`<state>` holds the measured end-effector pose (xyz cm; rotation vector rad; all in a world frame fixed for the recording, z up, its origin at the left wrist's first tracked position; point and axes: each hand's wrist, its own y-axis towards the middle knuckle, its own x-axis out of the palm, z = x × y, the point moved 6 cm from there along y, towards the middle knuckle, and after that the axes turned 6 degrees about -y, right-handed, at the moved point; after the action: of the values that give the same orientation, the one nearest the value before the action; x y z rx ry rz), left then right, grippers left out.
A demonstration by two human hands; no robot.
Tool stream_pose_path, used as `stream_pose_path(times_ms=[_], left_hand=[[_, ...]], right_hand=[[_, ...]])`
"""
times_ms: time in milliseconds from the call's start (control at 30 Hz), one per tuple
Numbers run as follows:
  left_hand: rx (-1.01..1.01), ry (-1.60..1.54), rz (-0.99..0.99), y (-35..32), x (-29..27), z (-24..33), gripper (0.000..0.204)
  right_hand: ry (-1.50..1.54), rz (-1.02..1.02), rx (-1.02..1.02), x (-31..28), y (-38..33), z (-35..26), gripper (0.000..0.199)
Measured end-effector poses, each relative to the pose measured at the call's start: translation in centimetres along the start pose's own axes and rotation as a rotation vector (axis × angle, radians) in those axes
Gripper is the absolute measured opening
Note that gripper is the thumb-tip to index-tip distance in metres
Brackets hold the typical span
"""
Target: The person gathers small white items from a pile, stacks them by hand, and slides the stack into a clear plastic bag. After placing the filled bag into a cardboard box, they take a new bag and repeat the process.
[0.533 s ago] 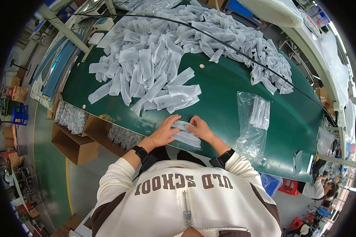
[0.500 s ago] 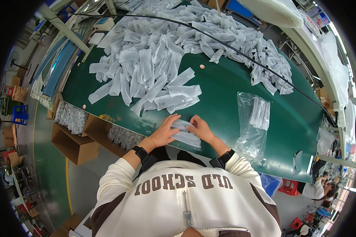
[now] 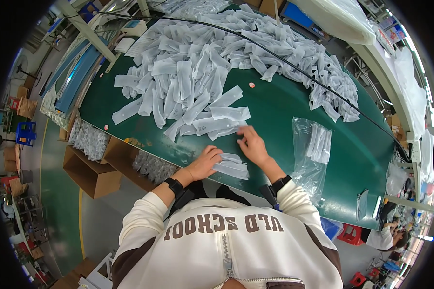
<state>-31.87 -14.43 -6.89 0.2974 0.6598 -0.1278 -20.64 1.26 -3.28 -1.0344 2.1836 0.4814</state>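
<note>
A small stack of narrow frosted plastic bags lies near the front edge of the green table. My left hand is closed on the left end of that stack, its fingers partly over the bags. My right hand is above the table beyond the stack, its bent fingers apart and slightly blurred. Those fingertips are close to the near right end of a large loose pile of the same bags; whether they touch it I cannot tell. No bag shows in my right hand.
A clear plastic bag with several frosted bags inside lies to the right. A black cable crosses over the pile. Open cardboard boxes and packed bags stand below the table's left edge. A person sits at the far right.
My right hand has left the small stack and moved up toward the large pile. My left hand stays at the stack's left end. The whole view has shifted slightly.
</note>
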Motion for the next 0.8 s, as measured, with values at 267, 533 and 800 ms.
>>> stream_pose_path(times_ms=[267, 533, 800], left_hand=[[-0.080, -0.085, 0.016, 0.4, -0.5, 0.3, 0.067], [-0.075, 0.015, 0.073, 0.0, -1.8, 1.7, 0.064], [0.016, 0.120, 0.065, 1.1, -2.2, 1.8, 0.058]], right_hand=[[-0.298, 0.148, -0.100, 2.7, 1.5, 3.3, 0.023], [-0.186, -0.199, 0.217, 3.4, -4.3, 4.0, 0.014], [-0.222, -0.221, 0.034, 3.0, -4.0, 3.3, 0.015]])
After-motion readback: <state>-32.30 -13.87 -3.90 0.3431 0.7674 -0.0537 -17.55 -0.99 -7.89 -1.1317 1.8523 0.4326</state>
